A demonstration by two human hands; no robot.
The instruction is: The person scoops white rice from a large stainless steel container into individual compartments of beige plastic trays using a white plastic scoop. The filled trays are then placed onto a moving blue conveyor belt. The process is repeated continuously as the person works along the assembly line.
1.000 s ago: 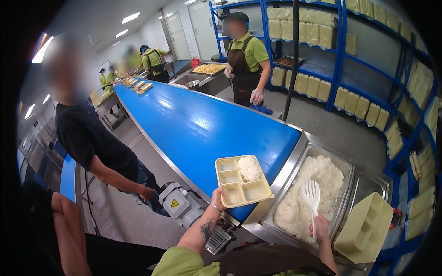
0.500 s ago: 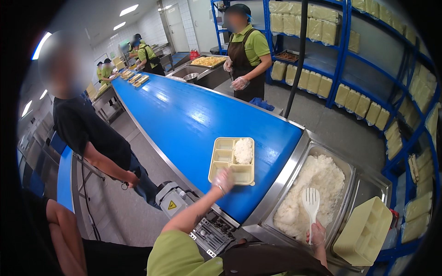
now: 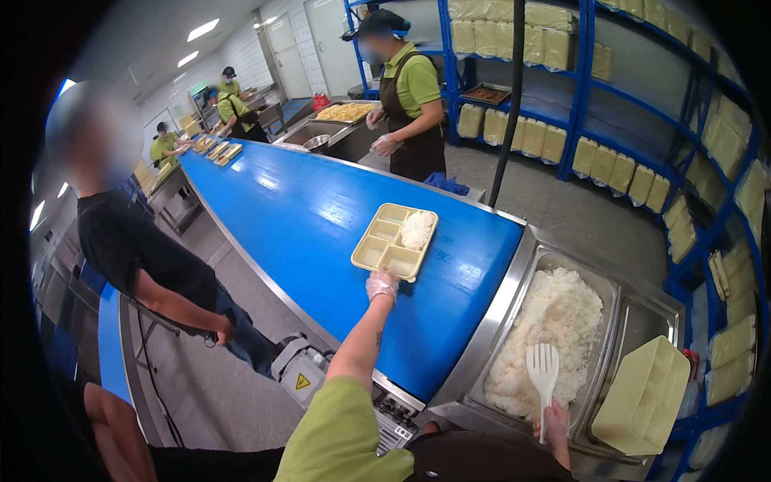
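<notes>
My gloved left hand (image 3: 382,285) reaches over the blue belt (image 3: 321,297) at the near edge of a cream five-compartment meal tray (image 3: 387,245), its fingers loosely bent and not wrapped round it. Rice (image 3: 416,230) fills the tray's back-right compartment. My gloved right hand (image 3: 554,422) is closed round the handle of a white slotted paddle (image 3: 543,371), held over a steel pan of cooked rice (image 3: 566,305). Just right of that pan stands a stack of cream trays (image 3: 642,390) in a steel well.
A person in black (image 3: 136,241) stands left beside the belt motor (image 3: 301,365); crossed arms (image 3: 112,426) show lower left. A gloved co-worker (image 3: 409,112) stands across the belt by food pans (image 3: 345,112). Several trays (image 3: 217,153) lie far along it. Blue racks (image 3: 586,104) and a black pole (image 3: 510,120) are right.
The tray went from my left hand's grip down onto the belt and moved farther away, with that hand following. The co-worker's hands shifted. My right hand still holds the paddle.
</notes>
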